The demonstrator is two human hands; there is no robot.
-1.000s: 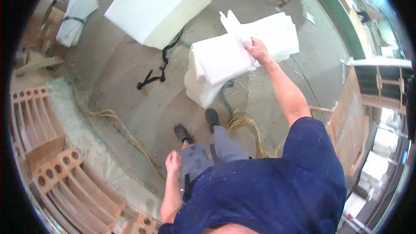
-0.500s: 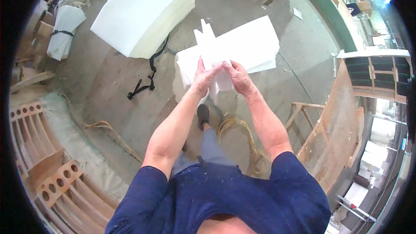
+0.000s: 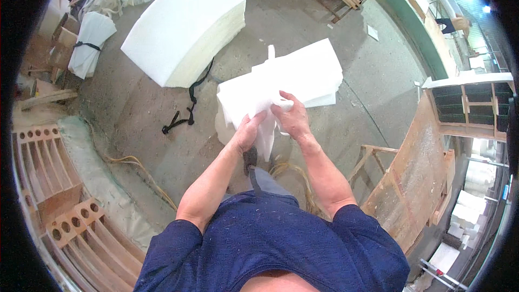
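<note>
Left hand: fingers closed on the near edge of the white foam sheet.
Right hand: just beside the left hand, pinching the same sheet.
Foam sheet: crumpled, rising beyond both hands.
Foam stack: directly behind the sheet.
Large foam block: farther left, on the concrete floor.

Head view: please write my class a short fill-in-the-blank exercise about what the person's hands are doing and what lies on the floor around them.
1. The left hand and right hand both grip a bundle of thin ____ foam sheets.
2. The large stack of foam sheets rests on the concrete ____.
3. A ____ strap trails from under that stack.

Missing words: white; floor; black
</note>
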